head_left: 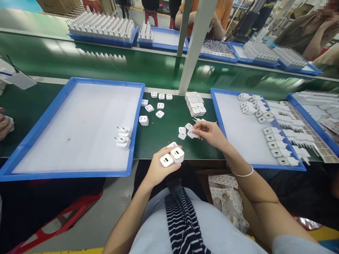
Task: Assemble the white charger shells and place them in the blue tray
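Note:
Two white charger blocks [172,157] sit side by side in my left hand [159,167], their port faces turned up and my fingers wrapped round them. A further white piece [172,144] shows just behind them. My right hand [210,133] pinches the edge of a small white cap [195,134] over the green table [164,135]. Several loose caps [182,130] lie beside those fingertips, and a white plug piece with pins [198,120] is just behind them.
A blue-rimmed tray [131,141] on the left holds plug pieces [123,141]. Another tray [218,116] on the right holds several chargers [277,144]. Stacked caps [195,104] stand at the back. A metal post [194,46] rises behind. Another person's hand [4,123] is at far left.

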The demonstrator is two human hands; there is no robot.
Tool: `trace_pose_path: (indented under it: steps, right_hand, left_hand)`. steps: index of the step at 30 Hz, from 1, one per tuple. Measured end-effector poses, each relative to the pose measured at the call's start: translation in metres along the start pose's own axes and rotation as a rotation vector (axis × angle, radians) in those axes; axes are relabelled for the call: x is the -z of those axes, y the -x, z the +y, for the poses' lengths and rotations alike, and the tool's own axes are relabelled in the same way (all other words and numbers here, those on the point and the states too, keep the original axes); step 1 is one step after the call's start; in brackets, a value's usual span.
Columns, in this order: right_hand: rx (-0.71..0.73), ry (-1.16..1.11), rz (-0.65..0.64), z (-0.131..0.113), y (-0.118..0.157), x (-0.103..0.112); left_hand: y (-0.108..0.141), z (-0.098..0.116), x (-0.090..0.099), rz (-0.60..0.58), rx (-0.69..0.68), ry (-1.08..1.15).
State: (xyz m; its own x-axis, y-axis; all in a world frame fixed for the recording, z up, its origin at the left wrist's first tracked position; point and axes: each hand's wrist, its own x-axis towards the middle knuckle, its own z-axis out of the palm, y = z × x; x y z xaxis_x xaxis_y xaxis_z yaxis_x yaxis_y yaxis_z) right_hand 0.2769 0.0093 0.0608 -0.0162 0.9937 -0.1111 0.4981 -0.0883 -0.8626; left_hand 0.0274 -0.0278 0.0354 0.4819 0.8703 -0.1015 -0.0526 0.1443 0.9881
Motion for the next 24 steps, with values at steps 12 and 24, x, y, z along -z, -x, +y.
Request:
trace_pose_path:
  steps: [12,24]
  right_hand:
    - [-0.178,0.279,-0.039,0.013,0.003,0.024]
    - [0.059,-0.03,0.123,-0.052,0.061,0.035]
  left_hand:
    - [-0.002,0.004,-0.005,-0.035,-0.047,-0.072]
    - [0.004,0.022,-0.008,-0.04,-0.171,-0.125]
